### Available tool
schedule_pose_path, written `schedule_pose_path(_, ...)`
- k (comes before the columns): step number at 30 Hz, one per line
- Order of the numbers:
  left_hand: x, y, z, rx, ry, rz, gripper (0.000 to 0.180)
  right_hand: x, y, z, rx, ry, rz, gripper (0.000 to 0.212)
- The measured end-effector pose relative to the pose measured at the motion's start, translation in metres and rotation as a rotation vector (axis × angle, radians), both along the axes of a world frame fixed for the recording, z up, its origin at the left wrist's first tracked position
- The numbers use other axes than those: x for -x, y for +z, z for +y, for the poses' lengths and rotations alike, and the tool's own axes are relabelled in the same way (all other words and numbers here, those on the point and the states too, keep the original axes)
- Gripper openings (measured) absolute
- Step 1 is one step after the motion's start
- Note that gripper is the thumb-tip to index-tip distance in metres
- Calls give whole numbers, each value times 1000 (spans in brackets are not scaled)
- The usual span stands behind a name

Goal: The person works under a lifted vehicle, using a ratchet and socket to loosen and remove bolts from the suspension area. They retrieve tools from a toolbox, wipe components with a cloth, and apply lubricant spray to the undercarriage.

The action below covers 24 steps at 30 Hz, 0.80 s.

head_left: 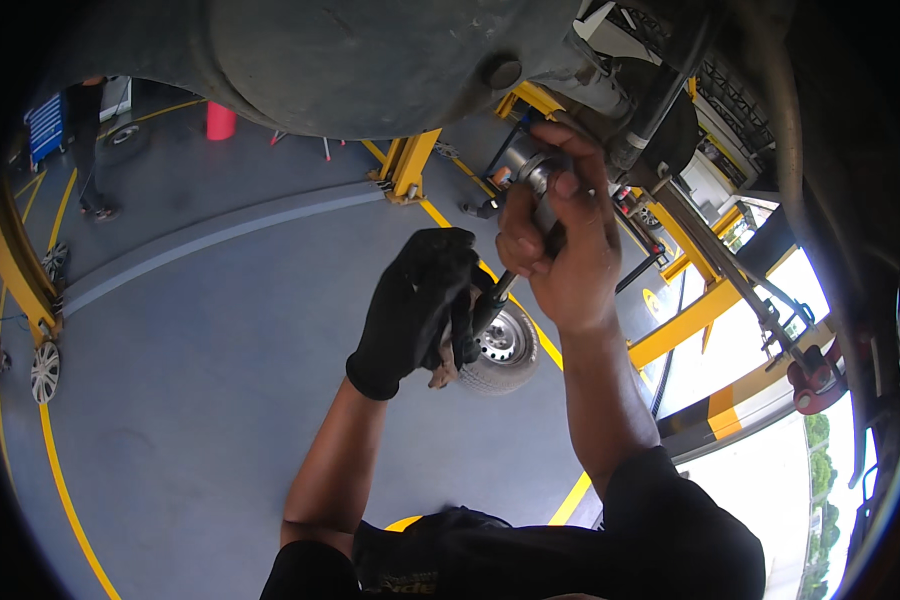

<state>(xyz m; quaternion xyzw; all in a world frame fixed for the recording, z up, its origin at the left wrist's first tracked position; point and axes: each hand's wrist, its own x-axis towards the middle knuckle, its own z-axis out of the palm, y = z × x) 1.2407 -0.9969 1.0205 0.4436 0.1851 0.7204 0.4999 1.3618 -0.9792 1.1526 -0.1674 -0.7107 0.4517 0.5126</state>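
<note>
My left hand (pixel 410 310), in a black glove, is closed around the dark grip of a ratchet wrench (pixel 506 287). Crumpled brownish cloth (pixel 443 370) hangs below its fingers. Bare, my right hand (pixel 580 245) wraps around the upper part of the wrench, near its head. A shiny metal socket (pixel 526 160) sits at the top of the tool, between my thumb and fingers. Both hands are raised beneath a vehicle's underside, where a large dark rounded tank (pixel 350 60) bulges down. Whether the socket touches any part up there cannot be made out.
A wheel with a tyre (pixel 502 350) lies on the grey floor below my hands. Yellow lift posts (pixel 408 165) stand around, with a grey floor beam (pixel 230 235) between two. Hoses and a rod (pixel 660 110) run at upper right. A person (pixel 85 150) stands far left.
</note>
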Motion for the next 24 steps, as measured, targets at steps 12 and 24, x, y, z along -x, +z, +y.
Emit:
schedule_pose_path(12, 3, -57, -29, 117, -105, -119, 24, 32, 42, 7, -619, -799, -374, 34)
schedule_pose_path(24, 12, 14, -13, 48, -94, -257, 33, 50, 43, 33, -759, -804, -224, 24)
